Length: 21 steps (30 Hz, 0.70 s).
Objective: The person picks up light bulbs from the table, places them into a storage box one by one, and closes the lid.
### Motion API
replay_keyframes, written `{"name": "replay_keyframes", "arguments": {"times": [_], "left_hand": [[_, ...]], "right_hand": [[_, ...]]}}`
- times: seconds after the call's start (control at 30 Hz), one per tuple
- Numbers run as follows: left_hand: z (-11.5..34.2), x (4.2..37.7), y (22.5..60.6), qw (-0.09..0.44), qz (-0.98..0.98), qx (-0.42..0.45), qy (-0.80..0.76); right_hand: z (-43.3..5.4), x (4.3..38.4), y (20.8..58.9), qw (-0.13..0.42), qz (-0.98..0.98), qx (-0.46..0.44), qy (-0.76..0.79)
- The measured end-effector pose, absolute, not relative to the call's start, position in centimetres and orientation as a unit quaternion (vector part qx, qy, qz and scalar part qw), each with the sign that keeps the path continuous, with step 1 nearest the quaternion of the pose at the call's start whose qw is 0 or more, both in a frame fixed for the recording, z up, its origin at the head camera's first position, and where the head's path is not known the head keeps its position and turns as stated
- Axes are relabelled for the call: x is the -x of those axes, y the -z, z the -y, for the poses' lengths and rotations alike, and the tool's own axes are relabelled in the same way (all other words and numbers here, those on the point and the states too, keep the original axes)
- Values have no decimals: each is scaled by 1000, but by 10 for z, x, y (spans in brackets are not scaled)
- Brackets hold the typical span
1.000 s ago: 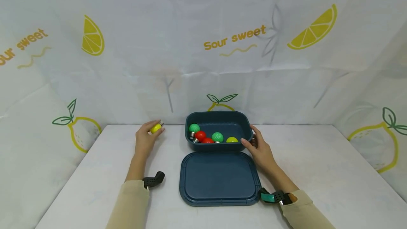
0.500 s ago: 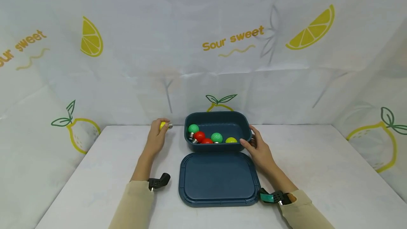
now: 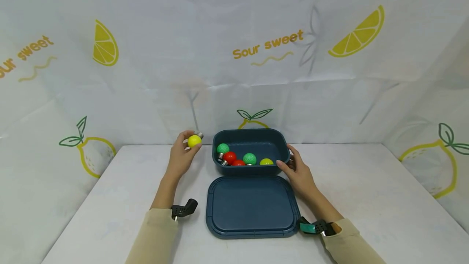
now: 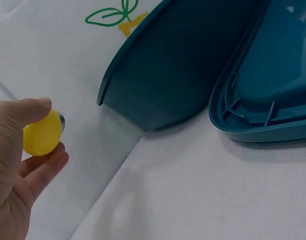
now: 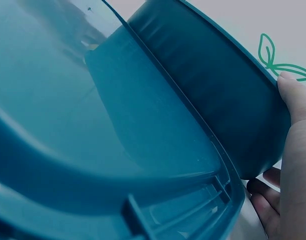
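Note:
My left hand (image 3: 180, 156) pinches a yellow light bulb (image 3: 194, 141) between thumb and fingers, to the left of the dark blue box (image 3: 253, 170). In the left wrist view the bulb (image 4: 43, 135) has its metal screw base pointing away from the palm, toward the box side. At the box's right front corner, my right hand (image 3: 301, 173) grips the wall, thumb on the rim and fingers around the outside. Inside the box lie green bulbs (image 3: 250, 158), red bulbs (image 3: 230, 157) and a yellow bulb (image 3: 266, 161), gathered along its left and front.
A dark blue lid (image 3: 253, 207) lies flat on the white table (image 3: 366, 190), directly in front of the box. Behind the box rises a white cloth backdrop (image 3: 165, 101) with lemon prints. Each wrist wears a black strap (image 3: 184, 208).
My left hand has moved right toward the box and lifted slightly, with the yellow bulb turning in its fingers. The right hand has stayed at the box corner.

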<state>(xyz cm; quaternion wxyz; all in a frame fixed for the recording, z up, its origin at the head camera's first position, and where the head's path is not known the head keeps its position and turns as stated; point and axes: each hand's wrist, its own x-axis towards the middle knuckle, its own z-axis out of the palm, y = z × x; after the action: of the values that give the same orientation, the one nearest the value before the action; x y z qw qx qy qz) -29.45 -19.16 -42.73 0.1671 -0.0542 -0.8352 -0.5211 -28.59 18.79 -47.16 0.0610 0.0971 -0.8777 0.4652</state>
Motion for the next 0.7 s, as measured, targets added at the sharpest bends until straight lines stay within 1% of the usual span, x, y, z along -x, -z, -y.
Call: {"name": "replay_keyframes", "arguments": {"times": [0.13, 0.37, 0.6, 0.7], "left_hand": [[188, 293, 423, 188, 828, 58, 525], [180, 293, 417, 208, 816, 64, 536], [169, 293, 419, 274, 827, 80, 484], [164, 293, 420, 279, 829, 79, 478]], "right_hand": [[-188, 286, 472, 60, 878, -96, -464], [-188, 287, 471, 58, 877, -95, -468], [-187, 286, 471, 54, 876, -93, -471], [-187, 286, 472, 54, 876, -94, -469]]}}
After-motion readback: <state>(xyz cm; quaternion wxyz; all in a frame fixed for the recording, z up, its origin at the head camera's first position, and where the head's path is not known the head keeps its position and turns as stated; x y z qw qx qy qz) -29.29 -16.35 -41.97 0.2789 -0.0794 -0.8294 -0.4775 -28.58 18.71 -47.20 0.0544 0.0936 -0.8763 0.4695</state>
